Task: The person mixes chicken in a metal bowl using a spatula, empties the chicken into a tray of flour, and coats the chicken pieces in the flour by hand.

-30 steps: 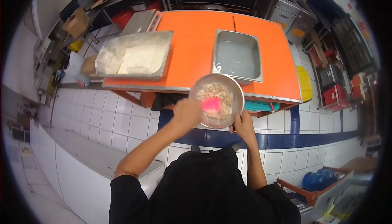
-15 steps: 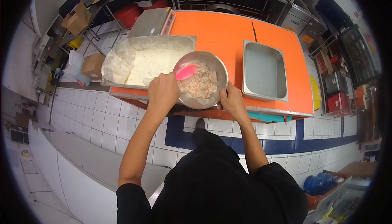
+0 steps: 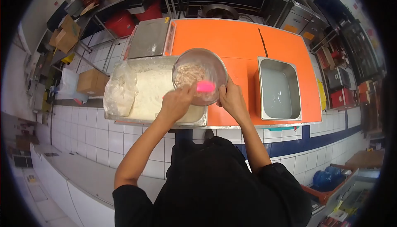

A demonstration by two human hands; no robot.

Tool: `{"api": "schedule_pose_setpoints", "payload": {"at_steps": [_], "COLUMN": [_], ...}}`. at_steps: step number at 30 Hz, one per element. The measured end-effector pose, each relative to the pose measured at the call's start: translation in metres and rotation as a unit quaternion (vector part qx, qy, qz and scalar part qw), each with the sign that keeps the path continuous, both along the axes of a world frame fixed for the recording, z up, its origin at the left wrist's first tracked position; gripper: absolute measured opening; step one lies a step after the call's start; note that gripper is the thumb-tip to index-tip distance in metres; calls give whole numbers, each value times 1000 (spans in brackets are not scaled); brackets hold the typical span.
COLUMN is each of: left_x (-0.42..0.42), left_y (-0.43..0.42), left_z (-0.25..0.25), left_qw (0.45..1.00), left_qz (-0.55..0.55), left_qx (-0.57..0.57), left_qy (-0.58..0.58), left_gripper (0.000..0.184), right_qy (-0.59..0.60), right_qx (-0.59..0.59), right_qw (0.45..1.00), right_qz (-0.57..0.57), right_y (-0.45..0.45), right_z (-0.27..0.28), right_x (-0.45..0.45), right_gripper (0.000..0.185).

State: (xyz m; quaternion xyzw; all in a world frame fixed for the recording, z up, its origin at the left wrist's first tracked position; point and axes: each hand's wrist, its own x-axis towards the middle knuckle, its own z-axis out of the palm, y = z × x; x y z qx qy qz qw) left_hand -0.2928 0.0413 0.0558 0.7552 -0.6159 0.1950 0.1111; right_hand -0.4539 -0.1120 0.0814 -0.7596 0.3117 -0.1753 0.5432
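Observation:
My left hand point(image 3: 177, 103) is closed on a spatula with a bright pink head point(image 3: 206, 87), slightly blurred, inside a round metal bowl point(image 3: 217, 68). My right hand point(image 3: 232, 99) grips the bowl's rim on its near right side. Shredded, pale pinkish food point(image 3: 189, 74) lies against the bowl's far left part. The bowl is held over the right end of a metal tray point(image 3: 194, 122) of white, flour-like powder point(image 3: 151, 90). A cloudy plastic bag point(image 3: 121, 88) rests at the tray's left end.
On the orange table point(image 3: 231, 37) stand a deep metal pan point(image 3: 279, 82) at the right and a flat-topped scale point(image 3: 149, 39) behind the powder tray. Cardboard boxes point(image 3: 92, 82) sit left of the table. A white counter point(image 3: 82, 185) runs along my left side.
The spatula has swept right and toward me inside the bowl. The food has shifted to the bowl's far left. The camera view has moved, and the bowl sits more over the tray.

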Motion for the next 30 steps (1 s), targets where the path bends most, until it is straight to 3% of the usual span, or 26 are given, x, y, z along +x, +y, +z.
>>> {"api": "schedule_pose_setpoints", "payload": {"at_steps": [2,4,7,9,11,15,16,18,19,22,24,27,30], "left_x": [12,39,88,108,119,153,160,178,182,179,186,190,190], "left_y": [19,16,-8,-2,9,38,33,20,22,55,67,57,49], "left_z": [10,21,21,-10,-10,16,11,-7,-22,-31,-30,-12,-27], "left_qw": [990,991,997,997,986,985,984,994,996,992,991,992,993], "left_qz": [-46,-71,77,52,33,4,2,-9,-5,-38,-51,14,-34], "left_qx": [128,115,14,37,88,49,50,-56,11,70,54,-28,-1], "left_qy": [31,-10,-15,38,135,166,170,94,85,98,108,120,112], "left_gripper": [53,51,51,52,55,49,49,48,49,50,51,55,54], "right_qy": [-3,7,46,76,50,42,20,-3,-15,-25,-18,-62,-95], "right_qx": [-36,-105,-205,-243,-297,-299,-342,-384,-385,-394,-396,-420,-451], "right_qw": [999,993,975,963,946,942,930,914,913,908,908,896,880], "right_qz": [-40,-48,-70,-87,-122,-143,-136,-130,-135,-137,-138,-129,-114], "right_y": [1,-1,16,29,35,48,53,61,63,66,70,72,67], "right_z": [-3,-13,-10,-7,-12,-31,-37,-47,-52,-52,-53,-45,-41], "right_x": [12,27,52,69,90,118,125,138,144,152,155,166,172], "right_gripper": [50,53,57,59,61,65,67,70,72,72,70,74,74]}}
